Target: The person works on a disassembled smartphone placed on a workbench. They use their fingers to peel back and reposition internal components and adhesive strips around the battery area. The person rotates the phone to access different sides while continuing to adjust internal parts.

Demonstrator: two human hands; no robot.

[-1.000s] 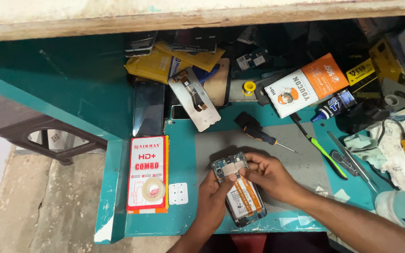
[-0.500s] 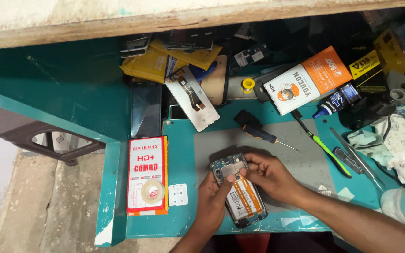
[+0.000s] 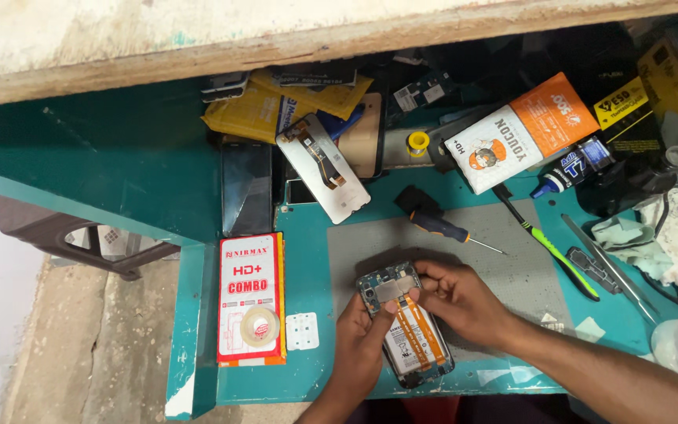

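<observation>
two hands are working on an opened phone (image 3: 406, 334) lying on a grey mat (image 3: 472, 259) on a teal workbench (image 3: 308, 267).

the left hand (image 3: 362, 345) is gripping the phone's left edge, thumb pressing near its top – the right hand (image 3: 457, 298) is pinching the upper part, fingers curled over the metal shield. just above, a dark-handled screwdriver (image 3: 437, 224) is lying on the mat; to the right are sitting a green-handled tool (image 3: 555, 255) and tweezers (image 3: 610, 267) – to the left, a red and white packet (image 3: 251, 298).
</observation>
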